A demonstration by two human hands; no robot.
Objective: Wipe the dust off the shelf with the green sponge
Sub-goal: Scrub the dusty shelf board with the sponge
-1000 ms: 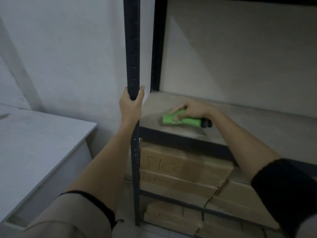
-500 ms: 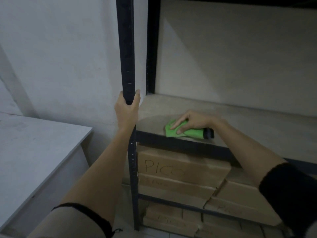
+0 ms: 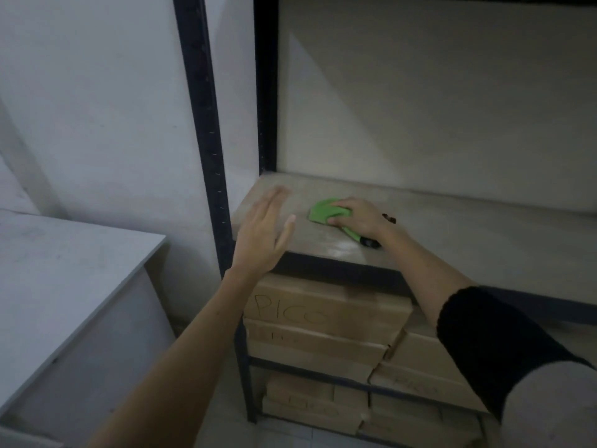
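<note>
The green sponge (image 3: 321,212) with a green and black handle lies flat on the dusty beige shelf board (image 3: 452,231), near its left end. My right hand (image 3: 358,216) presses down on the sponge and grips it, covering most of the handle. My left hand (image 3: 265,236) hovers open over the shelf's left front corner, fingers spread and blurred, touching nothing. A paler patch shows on the board just in front of the sponge.
A black metal upright (image 3: 206,140) stands at the shelf's left front, another (image 3: 266,82) at the back. Cardboard boxes (image 3: 323,321) fill the lower shelves. A grey table (image 3: 64,276) stands to the left. White wall behind.
My left hand has let go of the black upright and now floats open over the shelf corner. My right hand has pushed the sponge from the front edge further back on the board.
</note>
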